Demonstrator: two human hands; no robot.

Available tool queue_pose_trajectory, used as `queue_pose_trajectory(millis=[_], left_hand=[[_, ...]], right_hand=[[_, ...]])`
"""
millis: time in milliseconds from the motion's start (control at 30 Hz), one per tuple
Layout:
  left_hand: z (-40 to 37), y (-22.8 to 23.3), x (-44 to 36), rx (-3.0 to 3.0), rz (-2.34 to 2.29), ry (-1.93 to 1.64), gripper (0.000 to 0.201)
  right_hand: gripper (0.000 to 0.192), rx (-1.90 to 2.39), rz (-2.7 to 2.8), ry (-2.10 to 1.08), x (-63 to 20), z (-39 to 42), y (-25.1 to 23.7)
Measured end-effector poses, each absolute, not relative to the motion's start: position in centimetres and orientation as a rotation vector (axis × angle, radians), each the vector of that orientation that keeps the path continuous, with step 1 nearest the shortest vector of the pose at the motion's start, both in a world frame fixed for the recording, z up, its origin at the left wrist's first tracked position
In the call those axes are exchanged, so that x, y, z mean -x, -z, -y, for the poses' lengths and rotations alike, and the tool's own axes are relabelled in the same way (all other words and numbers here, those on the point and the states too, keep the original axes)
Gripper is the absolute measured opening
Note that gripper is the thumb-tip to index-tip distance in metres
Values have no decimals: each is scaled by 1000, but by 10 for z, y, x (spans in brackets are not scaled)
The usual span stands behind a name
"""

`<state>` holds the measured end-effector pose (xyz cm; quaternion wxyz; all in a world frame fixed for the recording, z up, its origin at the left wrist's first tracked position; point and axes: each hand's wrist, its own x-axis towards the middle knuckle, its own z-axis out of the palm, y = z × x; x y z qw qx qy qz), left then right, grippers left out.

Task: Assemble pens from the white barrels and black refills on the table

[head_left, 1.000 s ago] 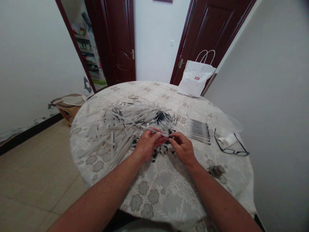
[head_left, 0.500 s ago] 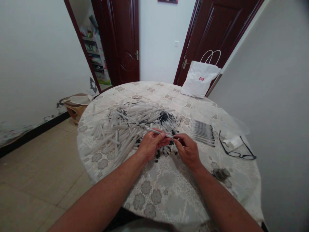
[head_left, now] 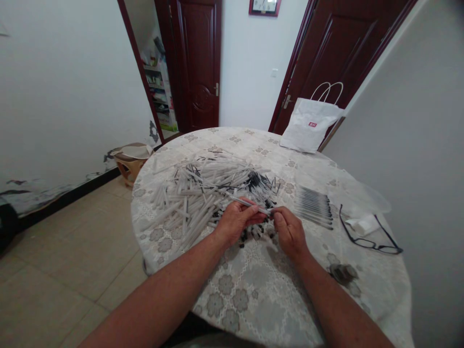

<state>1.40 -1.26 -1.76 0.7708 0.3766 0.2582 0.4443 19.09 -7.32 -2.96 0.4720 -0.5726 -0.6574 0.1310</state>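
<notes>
My left hand (head_left: 235, 221) grips a clear pen barrel (head_left: 242, 201) that slants up to the left. My right hand (head_left: 288, 231) pinches the barrel's right end with thumb and forefinger; what sits at that tip is too small to tell. Both hands hover just above a scatter of small black caps (head_left: 253, 234) on the round table (head_left: 253, 285). Behind them spreads a big heap of clear barrels and black refills (head_left: 203, 188). A neat row of finished pens (head_left: 313, 206) lies to the right of my right hand.
Black-rimmed glasses (head_left: 373, 238) and a white folded paper (head_left: 360, 224) lie at the table's right, by a clear plastic bag (head_left: 357, 195). A white paper bag (head_left: 310, 126) stands at the far edge. A small stool (head_left: 132, 159) sits on the floor at left.
My hands keep the same hold on the barrel. The camera has turned left and tilted up, so table and hands sit further right in the picture.
</notes>
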Motion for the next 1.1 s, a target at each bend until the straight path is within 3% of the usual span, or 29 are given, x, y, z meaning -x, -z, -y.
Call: queue_pose_trajectory(millis=[200,367,567,800,967,1100], left_hand=[[9,26,-14,-837,-561,-967,33],[9,28,-14,-841,-563,-939,33],[7,28,-13,-867,-574,-948,33],[7,27,-12,-872,-590,-945,33],[7,25,-11,-875,-606,-950,33],[6,26,-11,-896,-600,-933,32]], right_hand=[[17,1397,1665,-313,-192,71,31],[37,1385,1690,-387,-192,69,32],[15,1350,1638,-372,-193,70,32],[30,1383,1709,-338,-191,69,29],[14,1329,1678,-376,-192,70,29],[18,1329,1699,-330,-190,69,26]])
